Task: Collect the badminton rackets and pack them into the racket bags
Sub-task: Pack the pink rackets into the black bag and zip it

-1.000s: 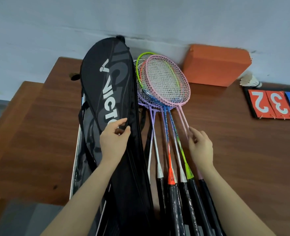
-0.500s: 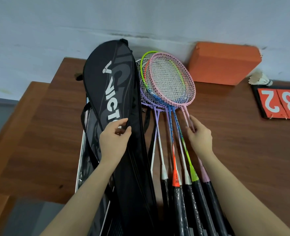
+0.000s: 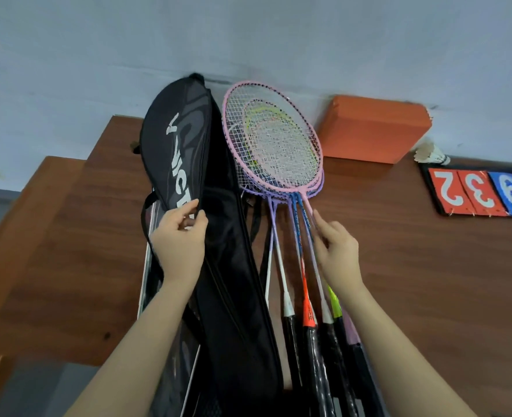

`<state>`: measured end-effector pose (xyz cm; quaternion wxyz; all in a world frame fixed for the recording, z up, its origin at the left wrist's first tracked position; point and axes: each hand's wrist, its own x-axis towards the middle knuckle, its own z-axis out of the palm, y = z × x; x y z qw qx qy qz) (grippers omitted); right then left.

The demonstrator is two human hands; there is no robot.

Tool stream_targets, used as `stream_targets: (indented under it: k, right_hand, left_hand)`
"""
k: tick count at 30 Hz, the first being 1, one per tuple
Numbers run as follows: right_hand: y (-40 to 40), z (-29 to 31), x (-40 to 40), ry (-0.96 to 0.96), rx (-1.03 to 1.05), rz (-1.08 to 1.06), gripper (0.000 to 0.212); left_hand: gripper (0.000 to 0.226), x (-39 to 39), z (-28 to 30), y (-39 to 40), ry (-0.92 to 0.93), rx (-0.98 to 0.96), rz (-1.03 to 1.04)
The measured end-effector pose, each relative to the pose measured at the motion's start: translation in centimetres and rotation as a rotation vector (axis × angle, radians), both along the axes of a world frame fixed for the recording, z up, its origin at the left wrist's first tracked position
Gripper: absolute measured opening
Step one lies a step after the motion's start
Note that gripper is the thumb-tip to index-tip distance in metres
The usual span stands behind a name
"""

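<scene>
A black racket bag with white lettering lies lengthwise on the brown table. My left hand pinches the edge of its flap and holds the flap raised. Right of the bag lie several rackets, heads stacked and black grips toward me. My right hand grips the shaft of the pink racket, whose head is lifted above the pile and tilted toward the bag. Purple, blue, orange and green shafts lie beneath it.
An orange block stands against the grey wall behind the rackets. A shuttlecock and a flip scoreboard with red and blue number cards sit at the far right. A second wooden surface adjoins the table on the left.
My right hand has raised the pink racket, so its head now stands higher and nearer the bag. My left hand still holds the flap. The view has shifted slightly.
</scene>
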<state>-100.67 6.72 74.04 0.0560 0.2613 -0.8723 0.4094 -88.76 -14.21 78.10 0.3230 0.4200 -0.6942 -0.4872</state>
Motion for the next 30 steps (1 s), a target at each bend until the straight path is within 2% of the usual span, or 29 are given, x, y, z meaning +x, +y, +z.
stream_targets:
  k: [6, 12, 15, 20, 23, 30]
  right_hand:
    - [1.0, -0.6, 1.9, 0.062, 0.143, 0.023, 0.047]
    - [2.5, -0.5, 3.7, 0.080, 0.245, 0.125, 0.043]
    - [2.6, -0.1, 4.4, -0.037, 0.162, 0.141, 0.036]
    - [1.1, 1.4, 4.6, -0.409, 0.068, 0.150, 0.040]
    - [-0.8, 1.7, 5.3, -0.518, 0.026, 0.221, 0.041]
    - [-6.1, 1.2, 5.2, -0.650, -0.140, 0.086, 0.035]
  left_hand:
    - [0.022, -1.6, 0.2, 0.3, 0.047, -0.024, -0.008]
    - [0.025, -2.1, -0.7, 1.5, 0.027, -0.013, -0.029]
    - [0.027, -2.3, -1.4, 1.9, -0.019, -0.004, -0.064]
    - [0.028, -2.4, -1.6, 2.3, -0.021, -0.019, -0.149]
    - [0.028, -1.7, -1.7, 2.4, 0.040, -0.051, -0.226]
    - [0.026, 0.4, -1.0, 0.3, 0.023, -0.059, -0.279]
